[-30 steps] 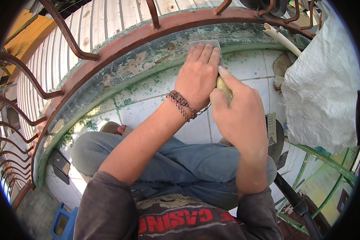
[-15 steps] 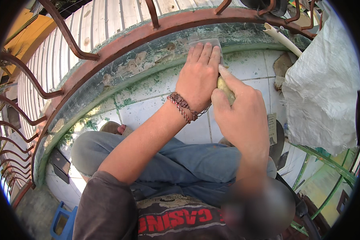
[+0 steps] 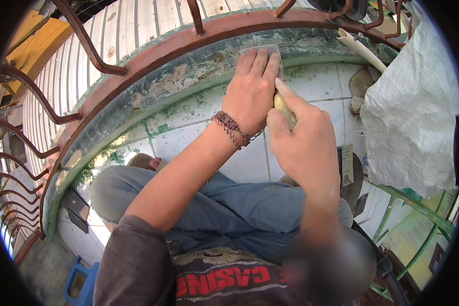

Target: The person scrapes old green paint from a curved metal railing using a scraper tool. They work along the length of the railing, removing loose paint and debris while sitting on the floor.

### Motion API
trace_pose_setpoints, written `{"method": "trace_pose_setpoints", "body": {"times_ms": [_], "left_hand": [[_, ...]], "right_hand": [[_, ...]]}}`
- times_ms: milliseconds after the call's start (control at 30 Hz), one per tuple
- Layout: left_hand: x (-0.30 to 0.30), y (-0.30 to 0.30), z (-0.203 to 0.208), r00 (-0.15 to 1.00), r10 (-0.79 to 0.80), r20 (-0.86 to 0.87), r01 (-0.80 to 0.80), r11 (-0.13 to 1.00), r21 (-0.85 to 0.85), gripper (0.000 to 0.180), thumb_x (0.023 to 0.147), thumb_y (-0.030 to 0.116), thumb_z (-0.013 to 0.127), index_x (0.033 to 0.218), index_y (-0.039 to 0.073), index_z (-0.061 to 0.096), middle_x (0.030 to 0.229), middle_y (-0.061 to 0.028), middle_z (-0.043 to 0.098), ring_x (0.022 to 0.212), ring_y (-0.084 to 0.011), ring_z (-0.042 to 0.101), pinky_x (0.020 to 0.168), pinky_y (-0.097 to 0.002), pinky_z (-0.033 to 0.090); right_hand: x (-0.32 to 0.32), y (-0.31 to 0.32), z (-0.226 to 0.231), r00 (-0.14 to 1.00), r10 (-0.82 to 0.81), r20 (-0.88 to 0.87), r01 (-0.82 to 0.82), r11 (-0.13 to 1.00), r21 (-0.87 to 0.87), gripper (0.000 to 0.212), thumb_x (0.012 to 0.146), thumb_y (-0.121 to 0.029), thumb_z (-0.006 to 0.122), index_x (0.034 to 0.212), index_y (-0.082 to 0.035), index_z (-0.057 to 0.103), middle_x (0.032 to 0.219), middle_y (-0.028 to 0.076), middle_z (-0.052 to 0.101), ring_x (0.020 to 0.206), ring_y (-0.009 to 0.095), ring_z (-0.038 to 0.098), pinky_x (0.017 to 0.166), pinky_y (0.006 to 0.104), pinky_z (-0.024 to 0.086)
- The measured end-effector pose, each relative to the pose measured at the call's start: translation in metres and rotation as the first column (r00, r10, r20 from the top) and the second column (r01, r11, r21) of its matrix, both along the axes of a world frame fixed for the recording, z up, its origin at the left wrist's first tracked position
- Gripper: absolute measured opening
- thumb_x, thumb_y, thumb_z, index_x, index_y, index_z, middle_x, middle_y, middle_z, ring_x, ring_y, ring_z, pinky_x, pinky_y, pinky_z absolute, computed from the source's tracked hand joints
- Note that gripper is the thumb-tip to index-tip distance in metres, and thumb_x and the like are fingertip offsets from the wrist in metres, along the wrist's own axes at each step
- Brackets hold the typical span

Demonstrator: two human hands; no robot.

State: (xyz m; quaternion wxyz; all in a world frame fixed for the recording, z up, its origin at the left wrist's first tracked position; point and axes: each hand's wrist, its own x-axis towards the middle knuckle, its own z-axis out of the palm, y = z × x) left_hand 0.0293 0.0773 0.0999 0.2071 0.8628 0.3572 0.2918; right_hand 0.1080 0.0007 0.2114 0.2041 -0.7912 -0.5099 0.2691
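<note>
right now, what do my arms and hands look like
Your left hand and right hand are gloveless. A dark braided bracelet and a red-white twisted cord circle the left wrist; the left sleeve is faded dark grey. Blur hides the right sleeve.

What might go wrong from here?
The left hand lies over the translucent sheet with its fingertips near the far edge, so they might slip onto the rough, patchy ledge. The right hand, gripping a yellowish handle-like piece, sits very close to the left, so a jerk could knock the two together. The braided bracelets hang near the right thumb and might snag.
</note>
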Motion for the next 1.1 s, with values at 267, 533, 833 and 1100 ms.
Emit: {"method": "trace_pose_setpoints", "body": {"times_ms": [267,533,833,1100], "left_hand": [[0.001,0.011,-0.005,1.0,-0.002,-0.008,0.002,0.998,0.07,0.045,0.087,0.012,0.058,0.128,-0.003,0.053,0.133,-0.0237,0.052,0.128,-0.0435,0.045,0.107,-0.0452,0.041],[-0.001,0.013,-0.009,1.0,0.0,-0.001,0.0,0.994,0.108,0.045,0.085,0.013,0.058,0.126,-0.003,0.053,0.13,-0.0237,0.054,0.125,-0.0426,0.047,0.108,-0.0472,0.039],[-0.003,0.014,0.002,0.999,0.05,-0.014,-0.05,0.997,0.054,0.055,0.079,0.011,0.061,0.13,-0.005,0.049,0.13,-0.0255,0.053,0.125,-0.043,0.046,0.108,-0.0468,0.038],[-0.004,0.022,-0.002,0.981,-0.156,0.118,0.142,0.982,0.125,0.053,0.077,0.012,0.061,0.127,-0.004,0.054,0.131,-0.0231,0.054,0.127,-0.0401,0.047,0.11,-0.0476,0.036]], "right_hand": [[-0.001,0.006,-0.01,1.0,-0.013,-0.021,0.014,1.0,0.021,0.046,0.084,-0.013,0.054,0.125,0.008,0.059,0.084,0.031,0.064,0.074,0.039,0.067,0.072,0.041,0.051],[0.001,0.004,-0.009,0.999,0.008,-0.041,-0.007,0.999,0.033,0.047,0.084,-0.012,0.054,0.126,0.009,0.056,0.089,0.031,0.066,0.076,0.034,0.068,0.074,0.0382,0.051],[0.007,0.011,-0.004,0.396,-0.33,-0.857,0.31,0.926,-0.214,0.047,0.093,-0.019,0.049,0.136,-0.001,0.05,0.078,0.008,0.058,0.049,0.011,0.049,0.037,0.0207,0.034],[0.005,0.011,-0.033,0.015,-0.345,-0.939,0.428,0.851,-0.306,0.029,0.098,-0.021,0.045,0.12,-0.005,0.054,0.08,0.011,0.055,0.041,0.01,0.042,0.028,0.0184,0.025]]}}
